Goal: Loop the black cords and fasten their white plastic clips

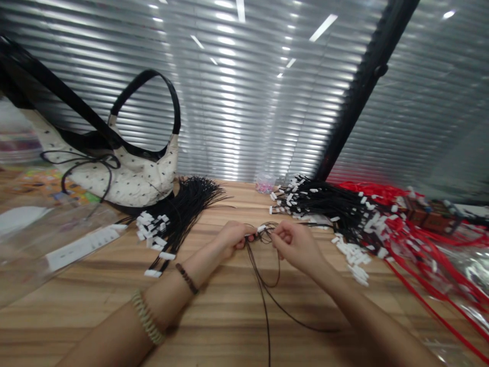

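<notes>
Near the middle of the wooden table, my left hand (pixel 234 237) is closed in a pinch on thin black cords (pixel 263 290). Loops of the cords spread between my two hands, with a small white tag (pixel 261 229) among them. My right hand (pixel 293 241) has its thumb and fingers pinched together on a strand of the same cords, just right of the loops. Loose cord ends trail down over the tabletop toward me. The exact crossing of the strands is too small to make out.
Left stands a white spotted bag (pixel 141 178), beside a bundle of black cords (pixel 191 204) with white tags. At right lie more tagged black cords (pixel 324 201) and red cords (pixel 420 275). A small clear container (pixel 264 184) sits at the back, before the blinds (pixel 237 102).
</notes>
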A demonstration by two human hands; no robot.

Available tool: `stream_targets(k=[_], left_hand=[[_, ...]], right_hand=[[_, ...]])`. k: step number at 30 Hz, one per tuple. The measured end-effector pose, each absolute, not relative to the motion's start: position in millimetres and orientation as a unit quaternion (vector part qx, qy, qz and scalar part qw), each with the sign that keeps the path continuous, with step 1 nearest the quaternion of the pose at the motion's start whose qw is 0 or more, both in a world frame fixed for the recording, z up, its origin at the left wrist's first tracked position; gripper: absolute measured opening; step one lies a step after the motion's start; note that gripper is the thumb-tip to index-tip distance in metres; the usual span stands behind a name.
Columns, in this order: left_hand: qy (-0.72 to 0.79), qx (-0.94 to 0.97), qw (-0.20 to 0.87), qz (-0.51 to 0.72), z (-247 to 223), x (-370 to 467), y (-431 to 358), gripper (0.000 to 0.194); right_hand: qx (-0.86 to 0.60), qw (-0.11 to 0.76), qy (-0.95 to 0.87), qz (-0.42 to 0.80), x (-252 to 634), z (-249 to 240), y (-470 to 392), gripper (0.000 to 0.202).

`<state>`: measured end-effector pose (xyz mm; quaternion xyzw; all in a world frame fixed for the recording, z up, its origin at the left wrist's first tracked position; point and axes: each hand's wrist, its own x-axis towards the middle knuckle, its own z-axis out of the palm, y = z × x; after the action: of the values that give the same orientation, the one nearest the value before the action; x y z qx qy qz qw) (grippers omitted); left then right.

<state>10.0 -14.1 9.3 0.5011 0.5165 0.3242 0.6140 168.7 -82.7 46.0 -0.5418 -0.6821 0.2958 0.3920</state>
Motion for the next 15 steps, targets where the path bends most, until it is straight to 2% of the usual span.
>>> stream_targets(k=[5,15], left_hand=[[0.515,0.492,0.616,0.335,11.0,9.7,-14.9,0.020],[0.517,0.485,0.620,0.336,15.5,11.7,-17.8,0.016]], right_hand=[[-0.542,0.384,-0.718,0.208,151.0,-8.7,-72.9,0.013],[-0.571,0.396,-0.692,0.197,149.8,-16.4,-71.8,0.014]])
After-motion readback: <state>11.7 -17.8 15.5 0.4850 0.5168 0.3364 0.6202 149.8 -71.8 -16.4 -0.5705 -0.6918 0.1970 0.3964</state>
